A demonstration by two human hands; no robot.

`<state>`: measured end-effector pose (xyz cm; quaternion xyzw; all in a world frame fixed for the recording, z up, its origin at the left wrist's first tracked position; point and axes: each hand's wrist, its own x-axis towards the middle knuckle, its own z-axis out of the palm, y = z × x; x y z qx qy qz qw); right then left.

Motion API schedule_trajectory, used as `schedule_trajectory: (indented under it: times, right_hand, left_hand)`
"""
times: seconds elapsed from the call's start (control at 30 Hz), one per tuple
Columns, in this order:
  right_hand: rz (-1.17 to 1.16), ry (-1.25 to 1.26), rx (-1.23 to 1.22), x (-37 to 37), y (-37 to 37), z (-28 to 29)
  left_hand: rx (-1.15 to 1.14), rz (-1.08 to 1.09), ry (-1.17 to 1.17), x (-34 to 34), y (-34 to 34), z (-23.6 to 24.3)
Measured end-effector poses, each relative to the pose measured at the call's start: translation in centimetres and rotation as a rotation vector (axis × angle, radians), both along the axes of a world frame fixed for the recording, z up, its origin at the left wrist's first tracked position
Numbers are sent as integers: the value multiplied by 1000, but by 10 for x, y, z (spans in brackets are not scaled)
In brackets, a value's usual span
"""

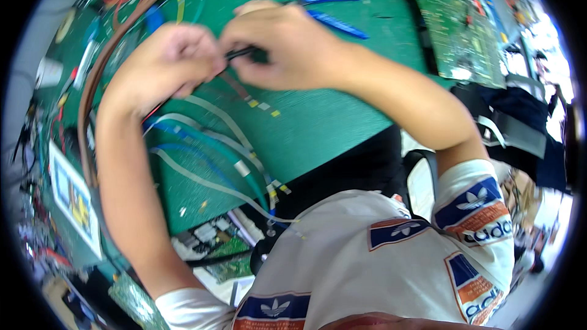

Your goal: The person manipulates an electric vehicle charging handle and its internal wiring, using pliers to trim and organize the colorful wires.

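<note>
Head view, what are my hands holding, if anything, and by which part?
The right hand and left hand meet at a thin black piece, seemingly held between them; blur hides which part each grips.

Lettering (488, 231) (large) on shirt (342, 275).

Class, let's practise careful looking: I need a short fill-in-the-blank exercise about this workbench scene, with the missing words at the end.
1. The left hand and right hand are close together over a work surface coloured ____.
2. The tool handles near the right hand are coloured ____.
3. The large circuit board lies toward the person's ____ side.

Missing words: green; blue; right.
</note>
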<state>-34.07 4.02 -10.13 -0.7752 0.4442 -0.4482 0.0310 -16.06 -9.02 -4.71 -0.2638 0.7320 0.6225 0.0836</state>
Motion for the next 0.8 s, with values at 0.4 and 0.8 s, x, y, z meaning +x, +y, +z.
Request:
schedule_trajectory:
  times: [0.4,0.8]
  right_hand:
    - [-96,257,78,-31,15,6]
    - [-68,225,48,-20,2,-1]
  left_hand:
    - [117,162,8,-10,4,-4]
    - [191,76,-24,-7,16,5]
